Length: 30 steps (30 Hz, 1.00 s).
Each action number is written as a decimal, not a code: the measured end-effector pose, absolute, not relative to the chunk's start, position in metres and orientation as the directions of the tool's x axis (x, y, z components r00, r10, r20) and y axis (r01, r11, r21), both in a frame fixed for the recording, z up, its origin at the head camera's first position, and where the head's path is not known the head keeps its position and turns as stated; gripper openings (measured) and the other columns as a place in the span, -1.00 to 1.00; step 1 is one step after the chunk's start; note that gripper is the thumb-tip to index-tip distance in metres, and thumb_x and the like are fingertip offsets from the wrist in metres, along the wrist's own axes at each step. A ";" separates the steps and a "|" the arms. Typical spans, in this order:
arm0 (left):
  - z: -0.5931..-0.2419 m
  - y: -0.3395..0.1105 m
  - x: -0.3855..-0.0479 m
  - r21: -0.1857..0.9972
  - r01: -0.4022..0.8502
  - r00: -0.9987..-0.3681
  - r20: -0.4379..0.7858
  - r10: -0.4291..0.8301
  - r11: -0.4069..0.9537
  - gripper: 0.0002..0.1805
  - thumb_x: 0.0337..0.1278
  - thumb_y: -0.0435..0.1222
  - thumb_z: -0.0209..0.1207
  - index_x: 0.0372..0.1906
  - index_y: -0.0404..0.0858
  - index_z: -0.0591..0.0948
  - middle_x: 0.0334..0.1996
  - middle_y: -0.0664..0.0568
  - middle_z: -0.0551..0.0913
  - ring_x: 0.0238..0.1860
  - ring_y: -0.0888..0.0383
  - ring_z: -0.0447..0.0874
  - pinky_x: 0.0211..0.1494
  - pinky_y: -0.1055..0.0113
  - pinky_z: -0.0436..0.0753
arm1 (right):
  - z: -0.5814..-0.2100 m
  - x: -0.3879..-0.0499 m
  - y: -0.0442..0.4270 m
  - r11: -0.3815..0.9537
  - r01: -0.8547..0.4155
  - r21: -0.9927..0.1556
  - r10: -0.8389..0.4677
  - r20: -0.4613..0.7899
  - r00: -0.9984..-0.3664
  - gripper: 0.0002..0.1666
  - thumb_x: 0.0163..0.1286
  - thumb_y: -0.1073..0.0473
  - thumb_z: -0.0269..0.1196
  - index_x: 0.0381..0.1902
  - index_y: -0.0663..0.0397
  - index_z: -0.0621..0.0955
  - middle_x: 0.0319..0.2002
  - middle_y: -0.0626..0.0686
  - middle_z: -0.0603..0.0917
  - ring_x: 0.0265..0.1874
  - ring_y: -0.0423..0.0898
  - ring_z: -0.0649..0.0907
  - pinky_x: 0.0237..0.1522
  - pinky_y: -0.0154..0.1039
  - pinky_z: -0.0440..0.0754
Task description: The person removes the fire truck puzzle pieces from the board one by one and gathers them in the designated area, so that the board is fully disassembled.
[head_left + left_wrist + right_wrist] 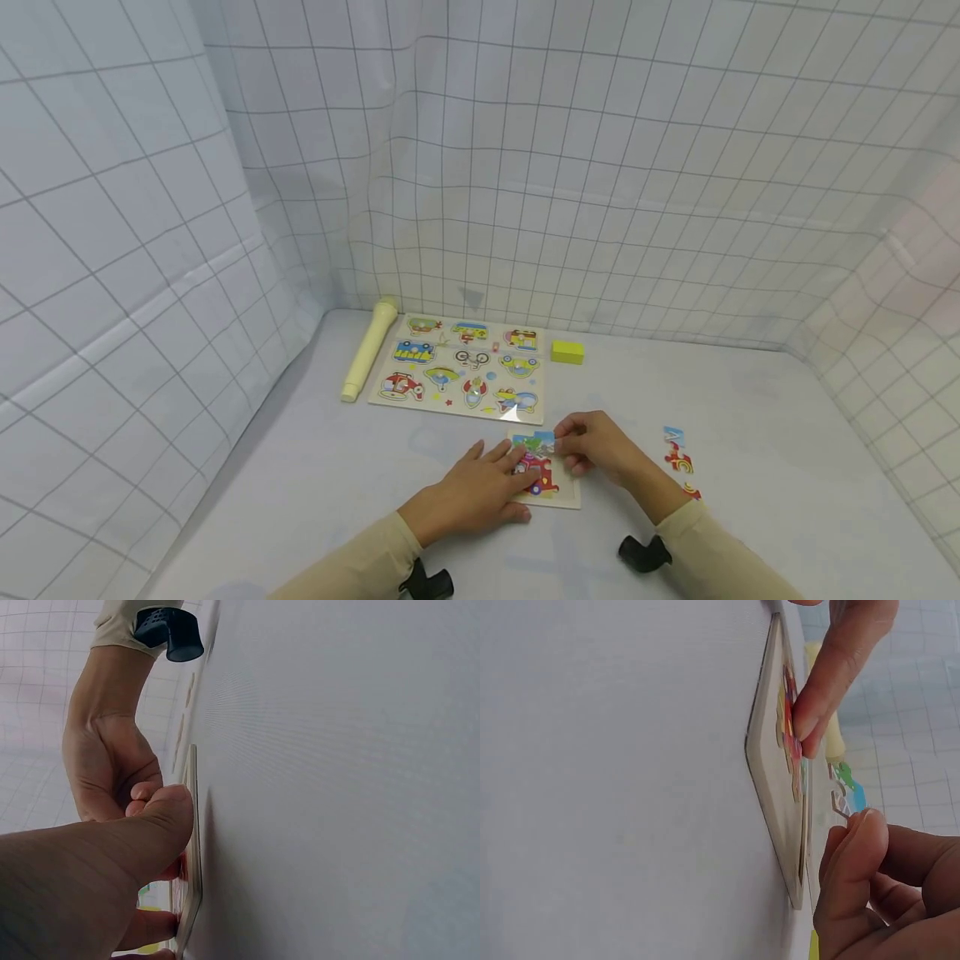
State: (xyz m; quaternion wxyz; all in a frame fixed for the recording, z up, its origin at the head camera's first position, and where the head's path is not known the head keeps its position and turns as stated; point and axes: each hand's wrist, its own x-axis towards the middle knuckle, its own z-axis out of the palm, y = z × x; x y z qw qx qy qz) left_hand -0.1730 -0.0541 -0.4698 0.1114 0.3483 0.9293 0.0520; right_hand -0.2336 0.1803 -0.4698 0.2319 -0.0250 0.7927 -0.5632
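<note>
A small wooden jigsaw board (567, 493) with a red vehicle picture (546, 483) lies between the two hands. My left hand (480, 493) rests on its left side, fingers spread over the picture, thumb near the front edge. At the upper right of the board, my right hand (596, 446) pinches a blue and green jigsaw piece (857, 796) between thumb and finger. In the right wrist view the piece is tilted up from the board. Bare wood shows on the right part of the board.
Several loose jigsaw pieces (678, 460) lie to the right, beyond the right forearm. Behind the board are a large vehicle puzzle board (457, 398), a pale yellow stick-like object (369, 354) and a yellow block (567, 352). Grid-patterned curtains (600, 167) surround the table.
</note>
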 end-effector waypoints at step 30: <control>-0.472 -0.054 -0.174 0.175 0.639 -0.730 -0.168 0.662 0.749 -0.35 0.34 0.23 0.12 0.46 0.17 0.46 0.55 0.05 0.30 0.57 -0.06 0.19 0.52 -0.23 0.22 | -0.449 -0.259 0.325 0.418 0.204 -0.885 -0.169 -0.297 -0.940 -0.70 0.50 0.22 0.24 -0.02 0.42 0.61 -0.34 0.03 0.68 -0.57 -0.24 0.54 -0.46 -0.38 0.61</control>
